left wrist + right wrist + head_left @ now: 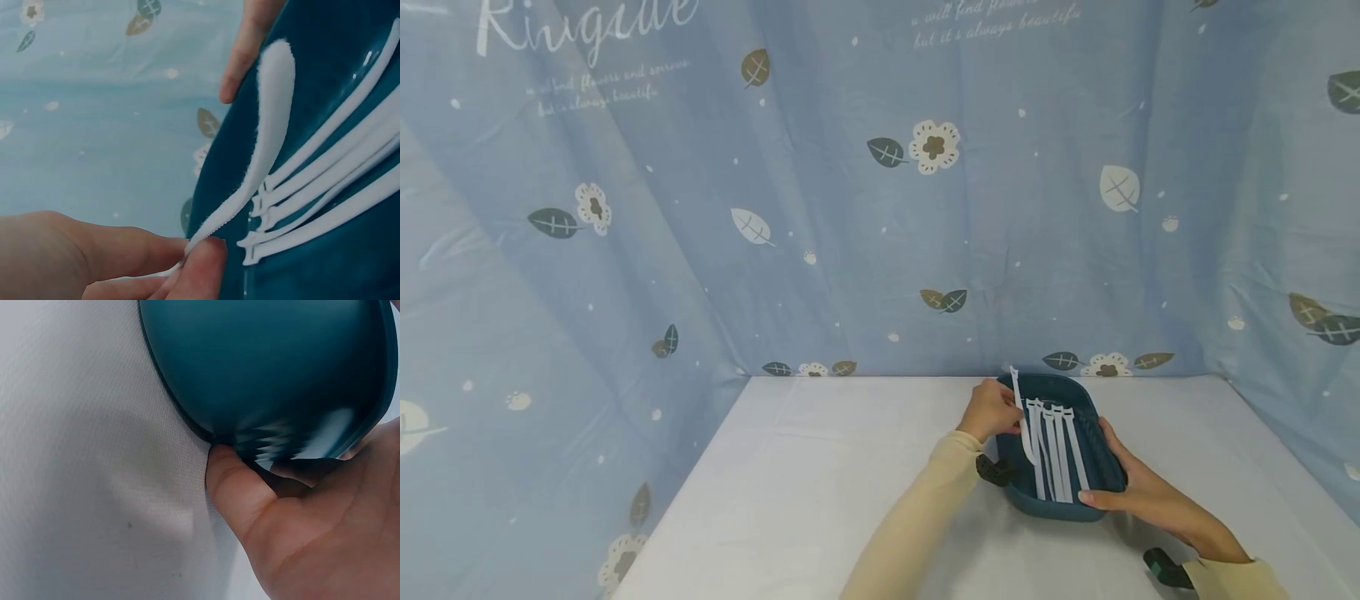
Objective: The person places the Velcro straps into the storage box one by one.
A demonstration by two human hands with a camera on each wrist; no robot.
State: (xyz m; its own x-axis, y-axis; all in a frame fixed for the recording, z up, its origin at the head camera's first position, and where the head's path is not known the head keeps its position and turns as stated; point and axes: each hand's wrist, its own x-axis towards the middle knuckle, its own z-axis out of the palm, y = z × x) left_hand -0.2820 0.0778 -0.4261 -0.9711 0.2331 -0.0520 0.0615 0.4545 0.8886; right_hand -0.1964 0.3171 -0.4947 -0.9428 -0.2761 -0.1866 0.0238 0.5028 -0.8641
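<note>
A dark teal plastic tray [1099,446] stands at the right of the table, tilted. Several white fuzzy cable ties [1060,458] lie side by side in it, their slotted heads lined up at the far end. My left hand [991,410], at the tray's left side, pinches one white cable tie [275,106] between thumb and fingers, above the others. Its wide fuzzy end curves up in the left wrist view. My right hand [1142,492] grips the tray's near right corner, thumb at the rim; in the right wrist view its fingers reach beneath the tray [250,369].
A white cloth covers the table [820,500]. Behind it hangs a blue curtain [820,167] printed with leaves and flowers, meeting the table's far edge close behind the tray. Dark devices [1167,568] sit at both wrists.
</note>
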